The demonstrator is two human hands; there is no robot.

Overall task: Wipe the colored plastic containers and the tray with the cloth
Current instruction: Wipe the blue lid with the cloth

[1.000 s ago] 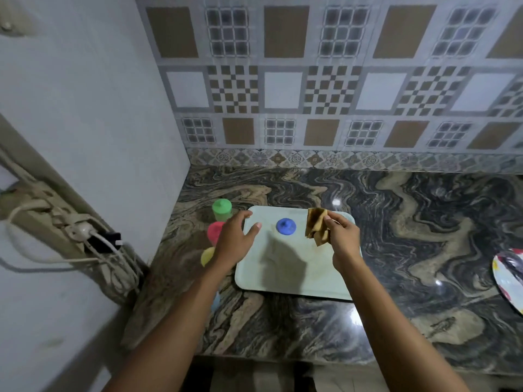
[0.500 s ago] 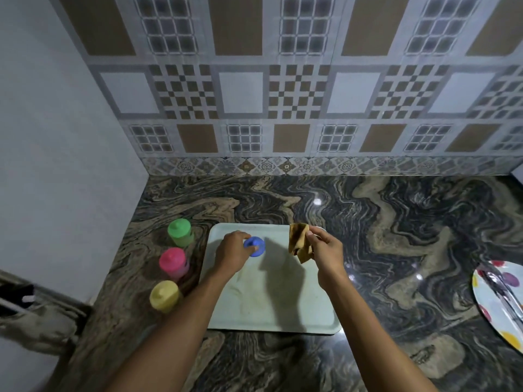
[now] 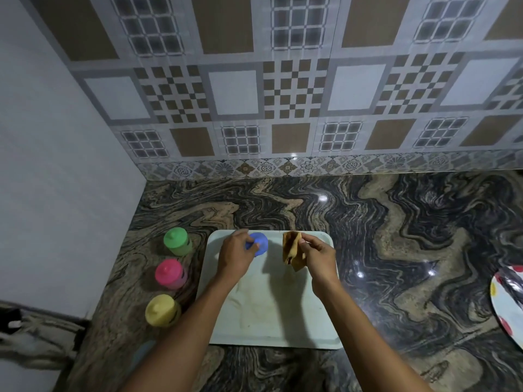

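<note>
A pale tray point(image 3: 285, 318) lies on the marbled counter. At the tray's far end stands a blue container point(image 3: 261, 242), and my left hand point(image 3: 235, 257) is closed around its left side. My right hand point(image 3: 319, 257) holds a folded tan cloth point(image 3: 292, 248) upright just right of the blue container, a small gap between them. Left of the tray, three lidded containers stand in a column: green point(image 3: 177, 241) farthest, pink point(image 3: 169, 274) in the middle, yellow point(image 3: 162, 310) nearest.
A white plate with coloured dots point(image 3: 506, 304) sits at the counter's right edge. A plain wall point(image 3: 56, 165) bounds the left side and a tiled wall point(image 3: 283, 94) the back. Bare counter point(image 3: 396, 236) stretches between tray and plate.
My left hand moved from the tray's left rim onto the blue container and closed on it. The right hand kept the cloth beside it. The view tilted and shifted right.
</note>
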